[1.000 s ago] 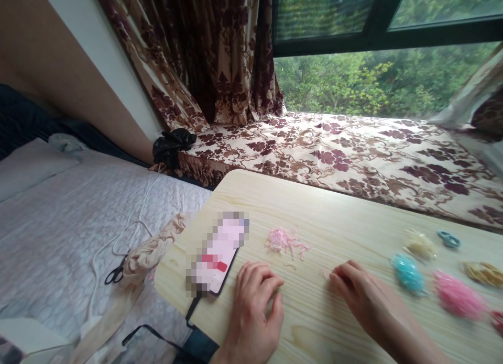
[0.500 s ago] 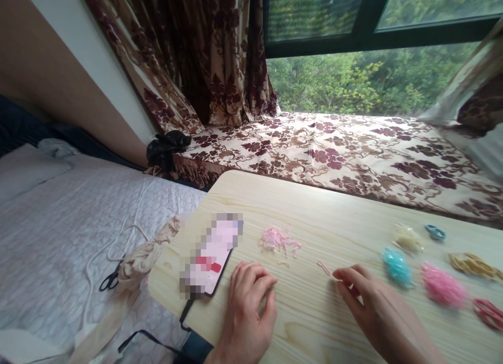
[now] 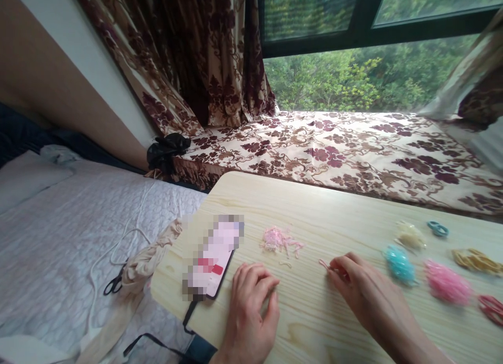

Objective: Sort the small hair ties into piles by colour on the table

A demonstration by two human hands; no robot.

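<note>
My right hand (image 3: 356,280) is at the table's middle, its fingertips closed on a small pink elastic band (image 3: 323,264). One end of the band sticks out to the left of the fingers. My left hand (image 3: 253,301) rests on the wood beside the phone, holding nothing, with the thumb apart from the bent fingers. Beyond the hands lies a loose pile of small pink bands (image 3: 275,239). A single pale band (image 3: 285,264) lies just below that pile.
On the wooden table (image 3: 298,201) lie a phone (image 3: 220,249) on the left and turquoise (image 3: 401,264), pink (image 3: 447,283) and cream (image 3: 411,235) bundles on the right. Farther right are blue (image 3: 438,228), tan (image 3: 475,261) and red (image 3: 491,309) bands. Scissors (image 3: 113,285) lie on the bed.
My right hand has moved slightly left, and its fingers have closed on the pink elastic band. The left hand stays in about the same place.
</note>
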